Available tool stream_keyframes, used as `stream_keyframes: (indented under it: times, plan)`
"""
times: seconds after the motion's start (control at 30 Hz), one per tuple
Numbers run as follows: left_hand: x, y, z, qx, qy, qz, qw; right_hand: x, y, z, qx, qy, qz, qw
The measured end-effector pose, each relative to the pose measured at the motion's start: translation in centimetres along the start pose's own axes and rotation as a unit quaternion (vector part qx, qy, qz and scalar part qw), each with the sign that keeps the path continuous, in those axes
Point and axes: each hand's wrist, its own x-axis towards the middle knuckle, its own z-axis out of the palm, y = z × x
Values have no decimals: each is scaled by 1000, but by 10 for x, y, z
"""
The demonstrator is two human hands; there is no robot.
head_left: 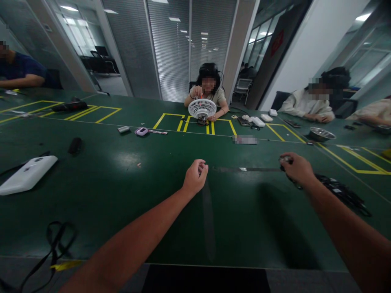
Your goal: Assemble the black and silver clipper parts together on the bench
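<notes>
My left hand [195,176] is closed in a fist above the green table [128,203]. It grips one end of a thin dark strip [244,169], which runs level to my right hand [297,169]. That hand is closed on the strip's other end, with a small pale piece showing at the fingertips. A blurred dark length [208,219] hangs from the left fist toward me. A bundle of black cords [342,192] lies just behind my right wrist.
A white flat device [27,173] and a small black object [75,145] lie at left, with a black strap [55,240] at the near edge. A person opposite handles a white fan [202,108]. A metal bowl [320,133] sits at right. Other people sit at both sides.
</notes>
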Motion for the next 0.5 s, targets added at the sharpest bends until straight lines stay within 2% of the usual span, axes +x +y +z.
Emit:
stream_keyframes:
  times: [0.07,0.13,0.27,0.4,0.5]
  plan:
    - [-1,-1,0,5,-1,1,1000,5,15,-9,-76,12,-3,997]
    - [-1,-3,0,15,-5,-2,1000,6,30,-13,-109,13,19,994]
    - [-2,-5,0,30,-5,-13,999,10,54,-13,-231,-22,51,971]
    - [-1,-7,0,45,-1,-35,998,22,64,-7,-405,-84,90,906]
    - [-1,-8,0,52,5,-46,998,33,70,-5,-478,-114,113,864]
